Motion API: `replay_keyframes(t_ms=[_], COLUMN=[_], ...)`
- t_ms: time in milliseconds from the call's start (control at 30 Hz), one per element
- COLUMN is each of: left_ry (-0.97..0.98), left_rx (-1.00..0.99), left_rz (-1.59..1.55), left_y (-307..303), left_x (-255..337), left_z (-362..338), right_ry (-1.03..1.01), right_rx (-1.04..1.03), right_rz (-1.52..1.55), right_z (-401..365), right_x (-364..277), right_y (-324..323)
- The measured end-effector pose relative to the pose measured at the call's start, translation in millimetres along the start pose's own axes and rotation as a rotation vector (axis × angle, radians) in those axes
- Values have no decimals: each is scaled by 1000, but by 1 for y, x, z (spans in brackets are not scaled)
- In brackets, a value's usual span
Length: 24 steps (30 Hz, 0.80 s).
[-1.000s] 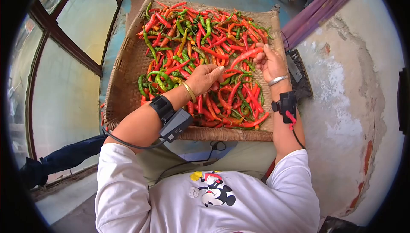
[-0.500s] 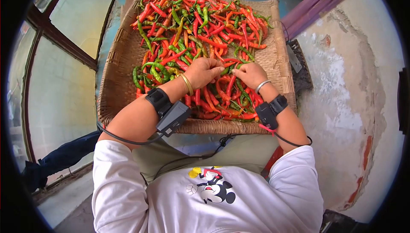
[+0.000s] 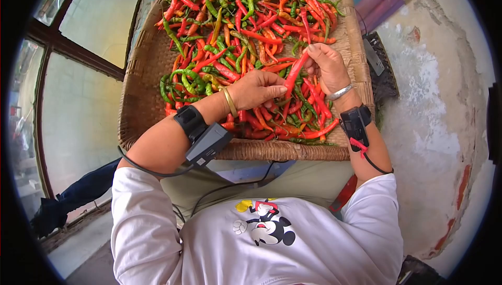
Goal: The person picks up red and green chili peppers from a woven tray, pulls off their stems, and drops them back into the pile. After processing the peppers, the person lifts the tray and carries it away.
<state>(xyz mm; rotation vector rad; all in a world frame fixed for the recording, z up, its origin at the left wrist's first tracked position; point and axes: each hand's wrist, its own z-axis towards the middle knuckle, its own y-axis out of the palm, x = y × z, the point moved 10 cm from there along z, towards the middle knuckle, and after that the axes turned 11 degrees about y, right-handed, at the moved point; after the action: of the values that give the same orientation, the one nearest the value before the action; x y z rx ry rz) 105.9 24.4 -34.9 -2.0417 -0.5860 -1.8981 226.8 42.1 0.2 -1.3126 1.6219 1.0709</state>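
A long red chili pepper [image 3: 295,73] slants between my two hands, above the pile of chili peppers [image 3: 230,29]. My right hand [image 3: 330,69] is closed, pinching the pepper's upper end between thumb and fingertips. At its lower part is my left hand [image 3: 257,92], thumb and fingers drawn together against the pepper. The pile holds mostly red peppers, with green and orange ones among them, spread over a shallow woven basket [image 3: 141,83]. Peppers lie directly beneath both hands.
The basket's front rim [image 3: 282,150] crosses just above my lap. On the left stands a framed glass window [image 3: 78,112]; on the right, a worn plaster wall [image 3: 423,91]. A dark crate-like object [image 3: 384,70] sits beside the basket. Cables run from the wrist devices [image 3: 209,144].
My right hand has moved up and to the right from the pile, now with a red chili pepper raised in it. My left hand has shifted slightly, to the pepper's lower part.
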Motion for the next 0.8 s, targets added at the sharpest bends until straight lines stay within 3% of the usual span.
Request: replay_keyframes(t_ms=[67, 233, 300, 433, 600, 667, 800], left_ry=[-82, -50, -32, 67, 89, 88, 69], left_rx=[28, 34, 47, 81, 80, 112, 154], left_rz=[-160, -155, -146, -189, -76, 12, 128], left_y=[3, 2, -1, -3, -9, -15, -25], left_x=[0, 3, 6, 12, 4, 1, 6], left_z=[-5, -5, -4, -3, 0, -1, -3], right_ry=[-19, 19, 83, 166, 163, -45, 102], right_rx=[18, 5, -239, -313, -256, 29, 274], right_rz=[89, 233, 128, -89, 45, 264, -98], right_z=[2, 2, -2, -11, 8, 14, 17], right_x=[3, 12, 15, 24, 2, -30, -8], right_y=[-5, 5, 33, 55, 13, -29, -68])
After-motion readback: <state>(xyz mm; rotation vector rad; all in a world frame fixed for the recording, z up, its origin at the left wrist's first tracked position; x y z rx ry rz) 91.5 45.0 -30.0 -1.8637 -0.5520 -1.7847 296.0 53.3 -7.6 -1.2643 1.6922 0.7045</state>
